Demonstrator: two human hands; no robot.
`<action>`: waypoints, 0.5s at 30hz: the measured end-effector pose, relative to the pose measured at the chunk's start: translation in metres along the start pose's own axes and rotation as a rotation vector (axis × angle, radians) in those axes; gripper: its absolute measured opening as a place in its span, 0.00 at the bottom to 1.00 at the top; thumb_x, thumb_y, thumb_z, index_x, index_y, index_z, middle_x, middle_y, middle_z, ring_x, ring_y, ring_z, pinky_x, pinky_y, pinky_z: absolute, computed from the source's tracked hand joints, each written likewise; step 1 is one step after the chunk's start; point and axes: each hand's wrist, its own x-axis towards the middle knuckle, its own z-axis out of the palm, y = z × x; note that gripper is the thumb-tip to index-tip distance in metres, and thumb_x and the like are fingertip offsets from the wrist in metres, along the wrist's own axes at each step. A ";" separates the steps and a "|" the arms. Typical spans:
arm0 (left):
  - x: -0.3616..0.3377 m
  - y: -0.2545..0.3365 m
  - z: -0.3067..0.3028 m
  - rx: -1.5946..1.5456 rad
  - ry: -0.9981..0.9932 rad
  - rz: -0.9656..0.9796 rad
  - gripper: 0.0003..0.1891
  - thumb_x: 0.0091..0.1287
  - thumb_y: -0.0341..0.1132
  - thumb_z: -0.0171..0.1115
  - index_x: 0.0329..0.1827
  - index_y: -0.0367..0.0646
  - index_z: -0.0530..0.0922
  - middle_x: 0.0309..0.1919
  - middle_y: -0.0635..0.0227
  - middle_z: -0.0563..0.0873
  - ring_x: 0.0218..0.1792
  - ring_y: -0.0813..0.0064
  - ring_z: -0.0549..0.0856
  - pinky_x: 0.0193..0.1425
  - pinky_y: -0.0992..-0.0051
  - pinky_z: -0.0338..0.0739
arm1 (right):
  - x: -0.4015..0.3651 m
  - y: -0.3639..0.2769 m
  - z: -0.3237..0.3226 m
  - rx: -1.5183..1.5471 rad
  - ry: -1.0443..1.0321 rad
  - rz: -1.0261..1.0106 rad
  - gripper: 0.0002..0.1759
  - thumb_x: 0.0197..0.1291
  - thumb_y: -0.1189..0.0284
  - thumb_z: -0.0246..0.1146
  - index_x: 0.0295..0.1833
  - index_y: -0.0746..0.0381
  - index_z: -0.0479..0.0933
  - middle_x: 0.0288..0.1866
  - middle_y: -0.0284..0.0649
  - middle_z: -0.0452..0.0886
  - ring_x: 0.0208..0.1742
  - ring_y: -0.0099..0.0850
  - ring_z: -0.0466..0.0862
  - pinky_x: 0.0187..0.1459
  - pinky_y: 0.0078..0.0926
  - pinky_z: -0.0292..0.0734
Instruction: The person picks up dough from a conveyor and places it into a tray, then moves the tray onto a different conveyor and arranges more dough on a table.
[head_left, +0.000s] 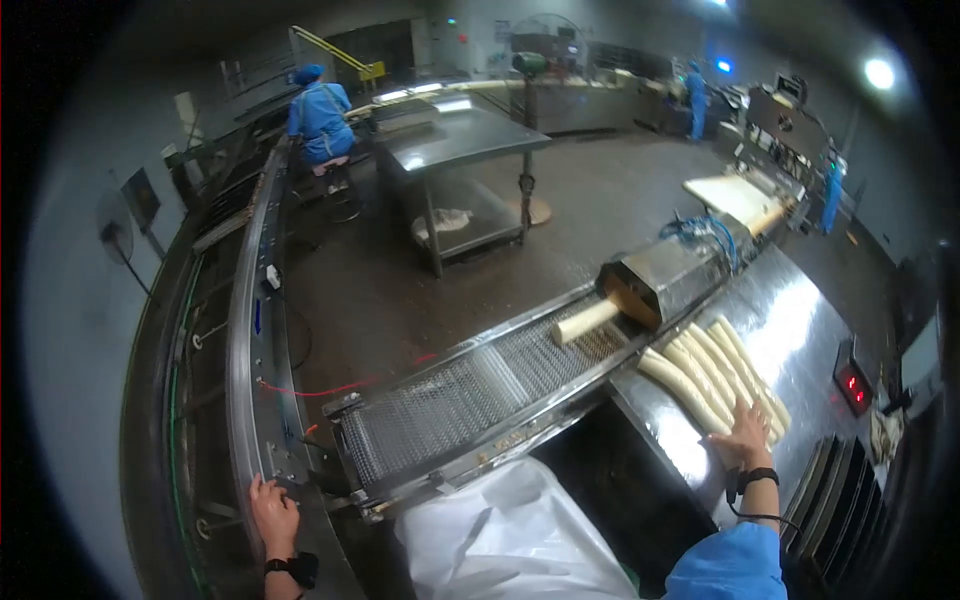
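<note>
Several long, pale dough rolls (690, 375) lie side by side on a shiny steel table (660, 425) at the right. My right hand (745, 435) is over their near ends, fingers spread and touching the dough, not wrapped round it. Far to the left, my left hand (275, 510) rests at the metal rail (240, 400) of a long conveyor, its fingers apart and nothing seen in them. Another dough roll (587, 321) sticks out of the metal housing (650, 285) onto a mesh belt (430, 420) between my hands.
White plastic sheeting (510, 540) covers something before me. Dark trays (830, 490) and a red digital display (853, 382) stand at the right. A steel table (460, 140) is beyond the belt. One co-worker (322, 115) is at the left conveyor; others are farther back.
</note>
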 end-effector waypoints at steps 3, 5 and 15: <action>0.000 -0.001 -0.002 0.009 -0.021 -0.019 0.07 0.47 0.22 0.61 0.30 0.33 0.80 0.45 0.53 0.82 0.63 0.49 0.71 0.67 0.58 0.66 | 0.013 -0.008 -0.005 -0.011 0.021 0.044 0.65 0.32 0.41 0.74 0.77 0.50 0.52 0.78 0.60 0.41 0.77 0.61 0.46 0.74 0.57 0.41; -0.001 -0.004 0.003 -0.003 -0.026 -0.040 0.07 0.47 0.22 0.61 0.30 0.33 0.79 0.45 0.53 0.82 0.63 0.49 0.71 0.67 0.58 0.67 | 0.010 -0.018 -0.009 -0.018 0.076 0.073 0.59 0.38 0.46 0.74 0.76 0.48 0.54 0.76 0.62 0.48 0.74 0.63 0.54 0.71 0.58 0.51; 0.000 -0.008 0.006 0.006 0.024 -0.012 0.05 0.48 0.24 0.59 0.27 0.34 0.82 0.43 0.55 0.84 0.63 0.51 0.72 0.66 0.59 0.69 | -0.004 -0.020 0.004 -0.109 0.018 0.083 0.63 0.38 0.39 0.71 0.77 0.55 0.51 0.75 0.63 0.49 0.75 0.60 0.52 0.71 0.58 0.50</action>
